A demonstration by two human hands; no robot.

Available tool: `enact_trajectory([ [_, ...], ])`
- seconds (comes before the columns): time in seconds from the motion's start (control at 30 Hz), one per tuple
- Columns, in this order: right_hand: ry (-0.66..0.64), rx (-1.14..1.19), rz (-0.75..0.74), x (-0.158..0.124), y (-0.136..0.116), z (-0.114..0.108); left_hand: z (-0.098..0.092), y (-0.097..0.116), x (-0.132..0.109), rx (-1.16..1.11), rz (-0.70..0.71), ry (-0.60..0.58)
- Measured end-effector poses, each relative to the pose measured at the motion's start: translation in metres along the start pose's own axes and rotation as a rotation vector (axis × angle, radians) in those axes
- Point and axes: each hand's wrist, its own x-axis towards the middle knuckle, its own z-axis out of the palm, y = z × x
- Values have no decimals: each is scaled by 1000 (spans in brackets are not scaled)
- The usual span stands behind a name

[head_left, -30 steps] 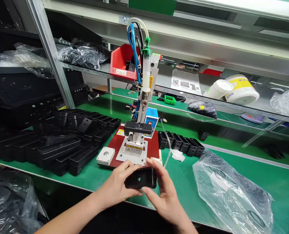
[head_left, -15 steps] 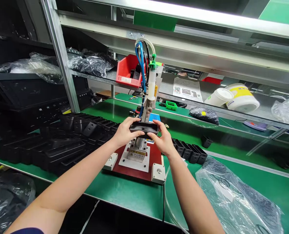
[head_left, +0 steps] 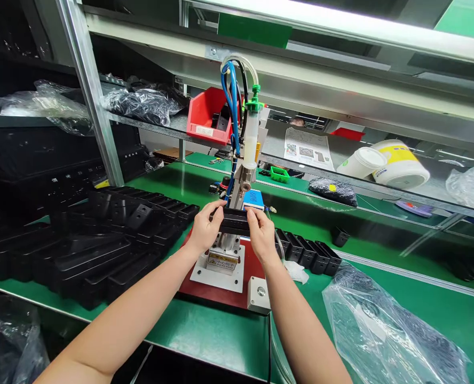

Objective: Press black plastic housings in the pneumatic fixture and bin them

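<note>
One black housing (head_left: pixel 232 223) is gripped at both ends, left hand (head_left: pixel 205 230) and right hand (head_left: pixel 261 234) closed on it, atop one fixture (head_left: pixel 221 264) under one syringe dispenser (head_left: pixel 250 140).

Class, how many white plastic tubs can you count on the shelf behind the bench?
2. A plain white tub sits right of the printed sheet; a larger yellow-labelled tub is just right of it. More may be hidden behind them.

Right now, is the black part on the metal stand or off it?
On: the left hand and right hand hold the black part atop the metal stand, no gap visible; seating unclear.
</note>
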Motion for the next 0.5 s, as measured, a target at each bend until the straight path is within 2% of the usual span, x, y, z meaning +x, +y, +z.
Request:
enact_trajectory([
  [0.07,125,-10,-47,-3,3,11,1,-1,-1,-2,2,0],
  [0.17,211,-27,-111,-7,9,20,3,-3,-2,5,27,31],
  [0.3,260,-65,-196,-10,13,23,6,-7,-3,27,81,94],
  [0.5,246,-100,-175,-7,15,21,5,-7,-4,81,58,72],
])
